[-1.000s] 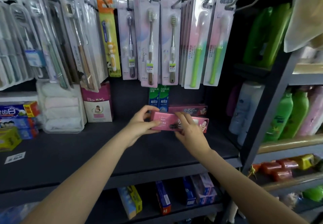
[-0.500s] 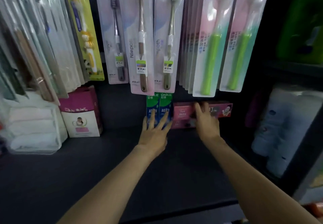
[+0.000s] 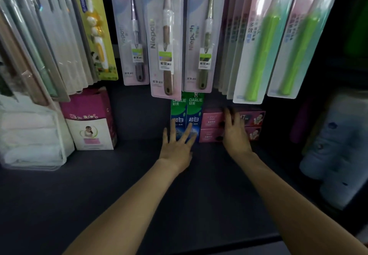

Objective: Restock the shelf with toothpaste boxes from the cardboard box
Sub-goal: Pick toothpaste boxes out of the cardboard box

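Two pink toothpaste boxes lie stacked at the back of the dark shelf (image 3: 99, 195): an upper pink box (image 3: 211, 119) and a lower pink box (image 3: 210, 134). My right hand (image 3: 235, 133) presses flat against their fronts with straight fingers. Left of them stand two upright green Darlie toothpaste boxes (image 3: 187, 111). My left hand (image 3: 178, 145) has its fingers spread and straight, with the fingertips touching the lower part of the Darlie boxes. The cardboard box is out of view.
Packaged toothbrushes (image 3: 165, 41) hang in rows just above the toothpaste. A pink and white carton (image 3: 89, 121) and a clear pack of white cloths (image 3: 29, 135) stand at the left. Pale bottles (image 3: 336, 145) fill the right compartment.
A second ago both hands held the pink box in front of the stack. It now sits at the shelf's back under another pink box, and both hands lie flat. The camera moved closer.
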`<state>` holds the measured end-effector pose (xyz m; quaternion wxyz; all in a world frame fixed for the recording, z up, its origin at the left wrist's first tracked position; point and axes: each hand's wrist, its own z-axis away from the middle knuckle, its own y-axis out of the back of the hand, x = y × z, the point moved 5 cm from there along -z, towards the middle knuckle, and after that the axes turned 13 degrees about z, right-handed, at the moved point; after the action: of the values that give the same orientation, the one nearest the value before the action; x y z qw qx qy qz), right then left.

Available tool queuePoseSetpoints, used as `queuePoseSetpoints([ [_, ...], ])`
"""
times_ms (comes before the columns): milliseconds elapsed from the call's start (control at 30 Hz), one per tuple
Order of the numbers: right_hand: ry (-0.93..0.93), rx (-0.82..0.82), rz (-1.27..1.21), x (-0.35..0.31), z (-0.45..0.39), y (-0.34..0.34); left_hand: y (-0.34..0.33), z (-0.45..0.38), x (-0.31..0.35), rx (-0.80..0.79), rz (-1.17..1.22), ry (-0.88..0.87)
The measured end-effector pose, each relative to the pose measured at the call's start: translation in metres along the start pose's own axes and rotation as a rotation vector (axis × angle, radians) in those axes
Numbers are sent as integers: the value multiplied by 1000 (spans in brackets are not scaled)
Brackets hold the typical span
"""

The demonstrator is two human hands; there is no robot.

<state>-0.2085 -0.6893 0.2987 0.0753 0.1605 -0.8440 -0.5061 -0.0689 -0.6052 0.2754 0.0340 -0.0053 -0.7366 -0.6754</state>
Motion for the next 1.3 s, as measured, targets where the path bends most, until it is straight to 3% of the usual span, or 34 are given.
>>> queuePoseSetpoints([
  [267,133,28,-51,-44,56,25,8,28,5,73,92,-39],
  [433,304,42,-326,-84,119,50,15,85,-3,119,269,-56],
  [567,450,88,-559,-123,186,82,25,180,-23,391,460,-215],
  [667,553,-43,-701,-158,266,78,-12,279,-43,501,562,-255],
  [733,665,-176,-711,-179,328,55,-56,342,-56,454,578,-228],
  [833,787,-390,-594,-201,417,-6,-145,428,-82,256,499,-95],
  [1067,975,-1304,-67,-215,604,-151,-299,564,-110,-348,525,368],
  [1133,1042,-1309,28,-216,632,-171,-326,584,-107,-437,598,472],
  [1233,1112,-1054,136,-232,631,-185,-346,588,-106,-449,557,480],
  [1300,1147,-973,194,-243,623,-197,-358,586,-106,-448,565,470],
])
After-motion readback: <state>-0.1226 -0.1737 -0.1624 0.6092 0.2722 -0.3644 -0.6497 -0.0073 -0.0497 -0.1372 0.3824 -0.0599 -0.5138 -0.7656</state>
